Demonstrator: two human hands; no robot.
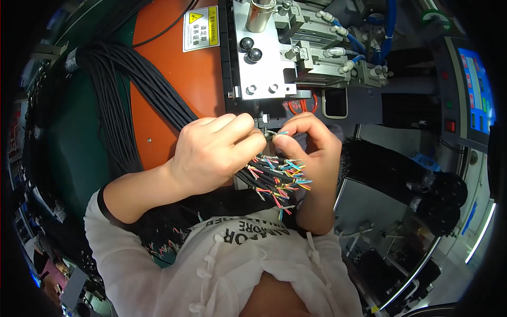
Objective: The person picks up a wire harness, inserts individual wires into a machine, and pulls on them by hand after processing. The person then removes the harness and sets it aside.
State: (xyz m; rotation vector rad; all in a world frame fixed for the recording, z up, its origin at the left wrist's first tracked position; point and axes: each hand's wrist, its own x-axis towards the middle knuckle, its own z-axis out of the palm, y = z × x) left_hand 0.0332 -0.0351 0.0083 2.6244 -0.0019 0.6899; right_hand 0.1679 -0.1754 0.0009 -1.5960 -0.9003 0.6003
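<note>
Two bare hands are working just below the metal machine. The right hand pinches between thumb and forefinger one thin wire with a blue end, close under the lower edge of the machine. The left hand is below the machine and a little to its left, with the fingers bent inward; what is inside them is hidden, so I cannot tell if it grips something. Farther below the machine, between the two forearms, is a bunch of black cables, whose open ends show red, blue, yellow and white wires. To the left of the machine, a thick bundle of black cords lies across the orange surface. Scissors with red handles lie just beneath the machine, and right of it is a lit screen.
</note>
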